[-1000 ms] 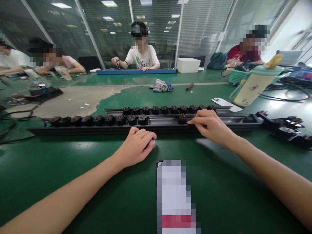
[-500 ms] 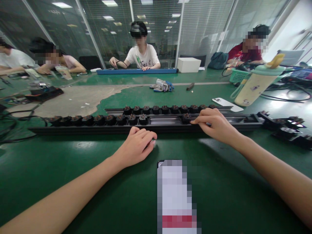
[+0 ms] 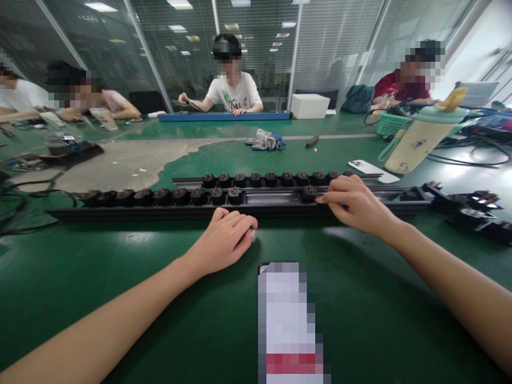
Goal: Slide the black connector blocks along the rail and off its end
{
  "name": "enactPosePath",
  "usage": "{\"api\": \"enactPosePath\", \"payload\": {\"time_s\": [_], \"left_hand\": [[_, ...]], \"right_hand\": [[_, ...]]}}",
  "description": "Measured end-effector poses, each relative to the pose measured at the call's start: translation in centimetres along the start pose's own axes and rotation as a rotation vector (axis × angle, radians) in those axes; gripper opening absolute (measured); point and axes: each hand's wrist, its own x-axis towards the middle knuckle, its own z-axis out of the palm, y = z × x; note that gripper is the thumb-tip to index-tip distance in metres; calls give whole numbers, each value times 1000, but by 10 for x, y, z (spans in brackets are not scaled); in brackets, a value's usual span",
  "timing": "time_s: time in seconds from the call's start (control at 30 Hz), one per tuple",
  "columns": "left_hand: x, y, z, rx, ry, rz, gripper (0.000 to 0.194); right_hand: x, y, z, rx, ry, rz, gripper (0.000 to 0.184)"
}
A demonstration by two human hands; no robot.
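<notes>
We take the black channel (image 3: 272, 213) on the bench (image 3: 100, 261) as landmark. The lone socket (image 3: 309, 193) sits in the channel, right of its middle, contacts up; shiny channel floor shows on both sides of it. A row of sockets (image 3: 162, 197) fills the channel's left part.

Right hand (image 3: 354, 205): fingertips at the lone socket's right side. We are unable to tell whether this grip pinches the part or only presses on it. Left hand (image 3: 230, 240): curled loosely at the channel's front wall; its underside is hidden, so we are unable to tell whether that grip closes on anything or braces the channel.

Risks, as we judge them:
- Force at one corner could skew the lone socket and wedge it between the channel walls.
- Fingers riding up could bend the upright contacts.
- We see no clamp; without a firm left hand, the channel could slide across the bench.
- Sliding back, it could strike the second strip (image 3: 188, 182) just behind.
- Sliding right, it could shove the loose sockets (image 3: 468, 218) beside its right end.
</notes>
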Motion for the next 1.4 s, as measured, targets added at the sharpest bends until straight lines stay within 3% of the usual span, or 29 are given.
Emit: {"api": "enactPosePath", "payload": {"time_s": [0.5, 1.4], "left_hand": [[0, 0, 1, -8, 1, 2, 17], [-1, 0, 1, -8, 3, 7, 17]], "right_hand": [[2, 0, -1, -42, -1, -10, 32], [-5, 26, -13, -121, -63, -69, 27]]}}
